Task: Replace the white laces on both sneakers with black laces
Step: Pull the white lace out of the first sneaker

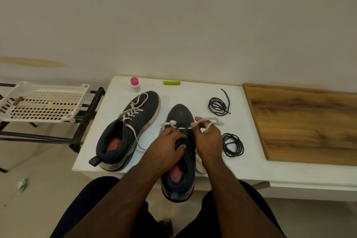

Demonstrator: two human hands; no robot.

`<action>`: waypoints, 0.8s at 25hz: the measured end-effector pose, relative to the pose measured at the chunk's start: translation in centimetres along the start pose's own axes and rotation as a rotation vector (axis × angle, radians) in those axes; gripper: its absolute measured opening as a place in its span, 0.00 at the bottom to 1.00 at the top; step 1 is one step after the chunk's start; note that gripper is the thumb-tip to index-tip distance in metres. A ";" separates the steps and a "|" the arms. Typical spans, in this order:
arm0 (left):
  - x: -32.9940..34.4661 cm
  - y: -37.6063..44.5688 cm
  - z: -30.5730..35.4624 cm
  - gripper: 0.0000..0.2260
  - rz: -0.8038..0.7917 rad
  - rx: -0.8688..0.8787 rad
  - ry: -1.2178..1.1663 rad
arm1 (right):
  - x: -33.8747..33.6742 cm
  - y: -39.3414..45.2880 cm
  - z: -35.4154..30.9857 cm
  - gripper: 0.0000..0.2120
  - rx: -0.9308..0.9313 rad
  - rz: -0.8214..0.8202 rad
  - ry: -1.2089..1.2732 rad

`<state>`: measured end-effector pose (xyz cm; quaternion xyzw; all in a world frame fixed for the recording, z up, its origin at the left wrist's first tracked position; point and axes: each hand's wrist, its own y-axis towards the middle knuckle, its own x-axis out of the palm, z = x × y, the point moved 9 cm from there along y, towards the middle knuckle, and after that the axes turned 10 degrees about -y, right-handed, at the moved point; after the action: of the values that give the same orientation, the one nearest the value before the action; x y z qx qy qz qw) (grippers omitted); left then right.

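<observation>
Near sneaker (181, 152) sits at front edge of white bench (241, 141), heel overhanging; left hand (166, 147) grips its tongue/throat area, right hand (208, 137) pinches a loop of white lace (210, 120), w/ lace threaded only thru the eyelets nearest the toe. Second sneaker (129, 129) lies to the left, white lace in place but untied. Two coiled black laces (219, 106) (232, 145) rest on bench right of near sneaker, apart from each other.

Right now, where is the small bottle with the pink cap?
In the head view, the pink-capped bottle stands at the far edge of the white table, just beyond the toe of the left sneaker and left of the green clip.
</observation>
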<state>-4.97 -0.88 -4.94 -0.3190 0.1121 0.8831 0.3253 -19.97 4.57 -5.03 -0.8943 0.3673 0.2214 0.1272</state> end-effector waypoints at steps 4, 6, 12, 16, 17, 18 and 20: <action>0.0 -0.1 0.0 0.16 -0.002 0.000 0.001 | 0.5 -0.4 0.0 0.05 -0.012 0.022 -0.082; 0.0 0.0 0.0 0.16 -0.003 -0.002 0.007 | -0.6 -0.7 -1.1 0.03 -0.070 0.115 0.065; 0.0 -0.1 0.1 0.16 -0.007 -0.007 0.003 | 0.7 -0.2 -0.1 0.04 -0.040 -0.042 -0.120; -0.1 0.0 0.2 0.16 0.004 -0.014 0.006 | -0.7 -0.5 -1.5 0.04 -0.107 0.113 0.037; -0.1 0.0 0.3 0.15 0.001 -0.015 0.004 | -0.6 -0.2 -1.3 0.04 -0.083 0.088 0.037; -0.2 0.0 0.3 0.15 -0.003 -0.014 0.003 | -0.3 0.0 -0.8 0.04 -0.049 0.036 -0.002; -0.2 -0.1 0.4 0.15 -0.010 -0.015 -0.004 | 0.7 -0.2 -0.1 0.04 -0.025 -0.060 -0.113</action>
<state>-4.99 -0.73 -4.55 -0.3203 0.1030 0.8829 0.3276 -19.37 4.20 -5.24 -0.8925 0.3297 0.2724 0.1431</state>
